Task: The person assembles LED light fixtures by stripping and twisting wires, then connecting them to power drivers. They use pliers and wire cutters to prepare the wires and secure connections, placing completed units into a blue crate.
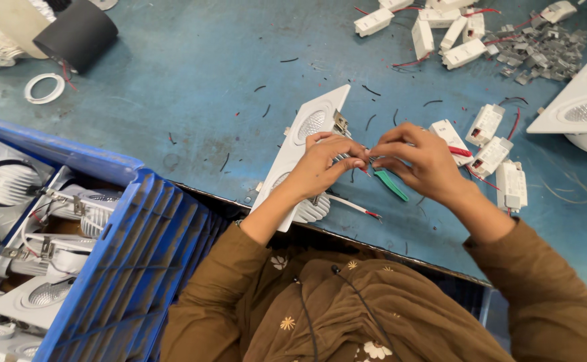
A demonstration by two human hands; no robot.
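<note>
Crates first: the blue crate (132, 268) of finished white lamps sits well left of the twin-lamp fixture (303, 151), which lies tilted on the blue worktable (193, 67). My left hand (324, 164) rests over that fixture, its fingertips pressed together on thin wire ends just beside the fixture's right edge. My right hand (424, 161) meets it there, fingers pinching the same wires, with a green-handled tool (393, 184) tucked under the palm. I judge the join goes best with both pinches close together and the strands kept taut. White driver boxes (491, 144) lie right of the fixture.
</note>
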